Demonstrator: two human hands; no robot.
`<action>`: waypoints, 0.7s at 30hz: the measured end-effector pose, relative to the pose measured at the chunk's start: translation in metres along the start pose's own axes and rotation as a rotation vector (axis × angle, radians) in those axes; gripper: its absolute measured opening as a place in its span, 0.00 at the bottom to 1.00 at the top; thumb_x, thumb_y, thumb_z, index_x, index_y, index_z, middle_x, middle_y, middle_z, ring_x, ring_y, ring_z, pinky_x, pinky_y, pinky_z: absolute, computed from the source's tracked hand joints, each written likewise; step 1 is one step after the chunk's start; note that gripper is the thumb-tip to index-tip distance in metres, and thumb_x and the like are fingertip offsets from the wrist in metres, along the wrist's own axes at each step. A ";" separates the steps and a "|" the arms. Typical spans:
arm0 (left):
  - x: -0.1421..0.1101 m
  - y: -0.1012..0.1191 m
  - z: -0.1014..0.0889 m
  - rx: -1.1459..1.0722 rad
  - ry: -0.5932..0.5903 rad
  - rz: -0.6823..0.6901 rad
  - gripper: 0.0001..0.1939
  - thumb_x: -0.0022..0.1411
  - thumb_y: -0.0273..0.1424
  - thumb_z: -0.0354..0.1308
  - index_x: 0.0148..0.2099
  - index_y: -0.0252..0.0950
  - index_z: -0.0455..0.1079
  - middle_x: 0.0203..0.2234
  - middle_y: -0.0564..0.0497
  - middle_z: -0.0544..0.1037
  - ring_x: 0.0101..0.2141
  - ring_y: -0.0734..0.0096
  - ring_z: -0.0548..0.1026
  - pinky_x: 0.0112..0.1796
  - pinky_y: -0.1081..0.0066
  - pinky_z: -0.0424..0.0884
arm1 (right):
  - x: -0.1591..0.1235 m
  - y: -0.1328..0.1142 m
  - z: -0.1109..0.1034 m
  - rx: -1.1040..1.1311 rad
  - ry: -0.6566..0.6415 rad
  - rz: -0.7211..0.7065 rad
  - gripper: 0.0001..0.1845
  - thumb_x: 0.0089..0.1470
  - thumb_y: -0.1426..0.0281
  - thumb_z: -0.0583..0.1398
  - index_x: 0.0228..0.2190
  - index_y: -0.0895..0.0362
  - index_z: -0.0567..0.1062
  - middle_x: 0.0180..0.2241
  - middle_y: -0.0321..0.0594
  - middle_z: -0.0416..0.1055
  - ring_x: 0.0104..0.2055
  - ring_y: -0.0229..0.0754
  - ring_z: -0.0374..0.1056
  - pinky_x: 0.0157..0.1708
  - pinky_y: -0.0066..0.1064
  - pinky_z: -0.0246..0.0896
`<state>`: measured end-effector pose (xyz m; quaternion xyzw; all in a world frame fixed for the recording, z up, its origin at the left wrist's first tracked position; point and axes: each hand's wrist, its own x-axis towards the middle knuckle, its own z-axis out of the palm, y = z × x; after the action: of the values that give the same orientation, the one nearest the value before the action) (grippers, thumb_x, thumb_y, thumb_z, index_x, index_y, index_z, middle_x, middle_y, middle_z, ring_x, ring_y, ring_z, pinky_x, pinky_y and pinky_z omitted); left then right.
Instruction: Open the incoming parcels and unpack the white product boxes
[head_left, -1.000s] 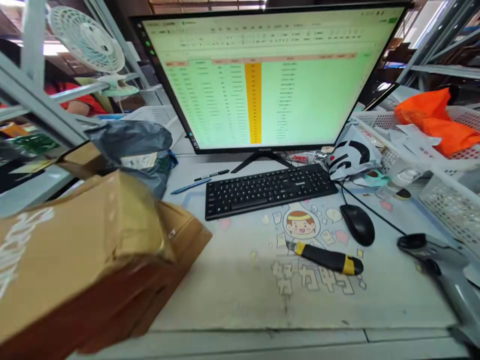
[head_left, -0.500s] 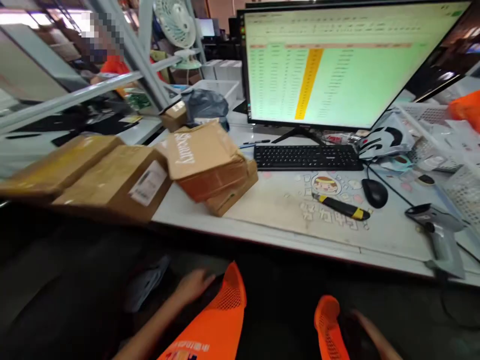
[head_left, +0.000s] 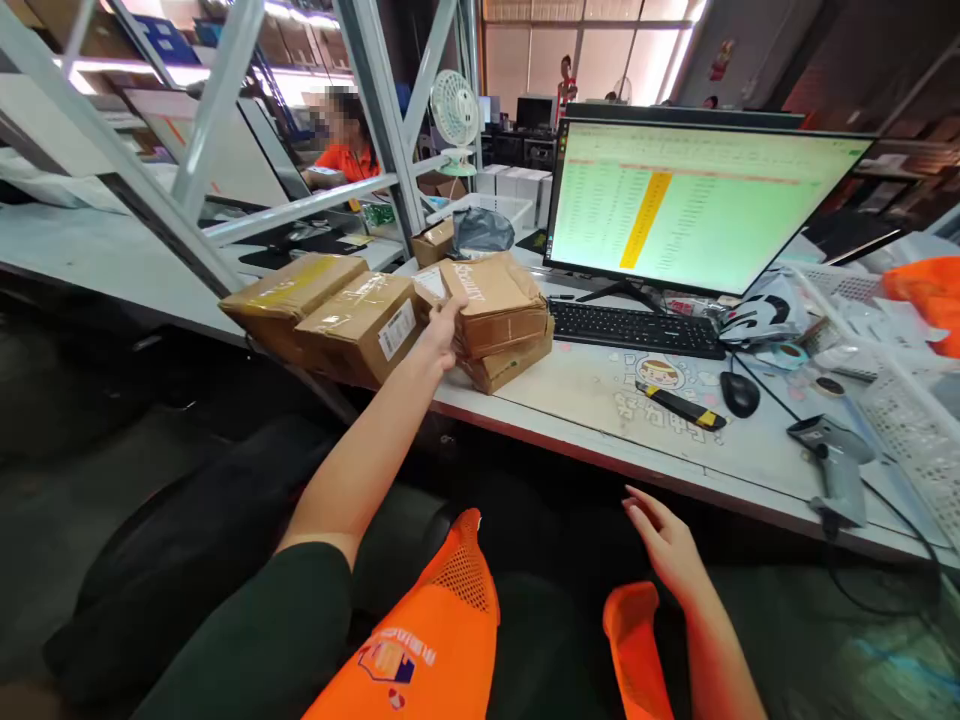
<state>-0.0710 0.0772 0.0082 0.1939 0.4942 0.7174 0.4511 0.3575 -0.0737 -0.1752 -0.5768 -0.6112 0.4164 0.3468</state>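
My left hand (head_left: 442, 332) reaches out to the desk edge and touches the near side of a stacked brown cardboard parcel (head_left: 495, 300), its fingers resting against the box. A second parcel (head_left: 508, 362) lies under it, and two more boxes (head_left: 360, 325) sit to the left. My right hand (head_left: 660, 535) hangs below the desk edge with fingers loosely spread and nothing in it. A yellow-and-black utility knife (head_left: 681, 406) lies on the desk mat.
A monitor (head_left: 690, 205) with a green spreadsheet stands behind a black keyboard (head_left: 634, 328) and mouse (head_left: 739, 392). A barcode scanner (head_left: 832, 462) rests at the right, white baskets (head_left: 900, 400) beyond. Metal shelf posts (head_left: 375, 120) rise at left. Another person in orange (head_left: 345, 150) sits behind.
The view has pulled back and up. My left hand rose from my lap to the stacked parcel. My right hand lifted toward the desk edge.
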 end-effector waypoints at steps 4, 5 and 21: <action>-0.024 -0.010 -0.009 0.020 0.060 -0.041 0.24 0.52 0.38 0.67 0.52 0.43 0.70 0.44 0.51 0.76 0.42 0.62 0.75 0.46 0.55 0.76 | 0.026 -0.031 0.016 0.098 -0.029 -0.110 0.34 0.58 0.42 0.61 0.50 0.56 0.81 0.45 0.51 0.80 0.48 0.56 0.77 0.55 0.52 0.71; -0.030 -0.011 -0.013 0.009 0.043 -0.050 0.22 0.52 0.38 0.66 0.50 0.43 0.70 0.44 0.51 0.76 0.42 0.63 0.75 0.45 0.55 0.76 | 0.034 -0.038 0.018 0.116 -0.040 -0.143 0.32 0.60 0.43 0.61 0.49 0.56 0.82 0.44 0.50 0.80 0.47 0.55 0.77 0.54 0.52 0.71; -0.103 -0.075 -0.065 0.680 -0.011 0.906 0.62 0.37 0.33 0.79 0.70 0.62 0.52 0.66 0.48 0.59 0.64 0.48 0.65 0.58 0.51 0.71 | 0.116 -0.129 0.008 0.815 -0.522 -0.245 0.41 0.62 0.38 0.55 0.67 0.46 0.65 0.61 0.51 0.70 0.56 0.55 0.73 0.49 0.49 0.73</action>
<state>-0.0306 -0.0361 -0.0693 0.5246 0.5627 0.6387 0.0130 0.2851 0.0420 -0.0675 -0.1947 -0.5286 0.7080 0.4260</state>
